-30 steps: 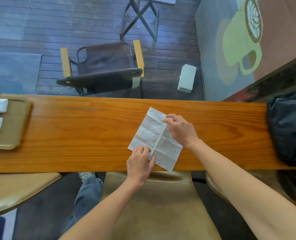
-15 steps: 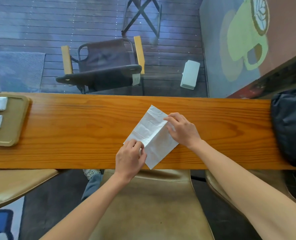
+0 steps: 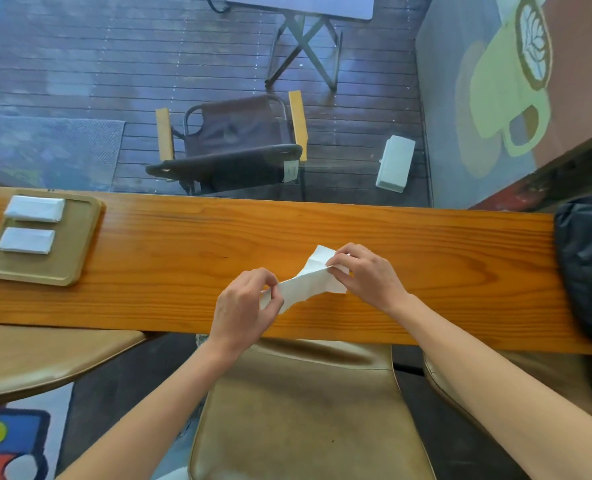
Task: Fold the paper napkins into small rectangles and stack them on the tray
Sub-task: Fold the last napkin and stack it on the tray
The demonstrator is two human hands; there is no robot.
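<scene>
A white paper napkin point(image 3: 306, 284) is held just above the wooden counter point(image 3: 183, 258), folded over into a long creased strip. My left hand point(image 3: 244, 308) pinches its near-left end. My right hand point(image 3: 369, 275) pinches its far-right end, where a corner of paper sticks up behind the fingers. At the counter's left end lies a tan tray point(image 3: 76, 251) with two folded white napkin rectangles side by side, one farther point(image 3: 35, 209) and one nearer point(image 3: 27, 240).
A dark bag point(image 3: 589, 261) rests on the counter's right end. Tan seats stand below the counter's near edge, one under my arms point(image 3: 305, 410) and one to the left point(image 3: 45, 358). Beyond the glass are a folding chair and a decked floor.
The napkin lay flat and open on the counter a second ago. Both hands have folded it in half and lifted its ends, leaving a narrower strip. The view has shifted, showing more of the tray.
</scene>
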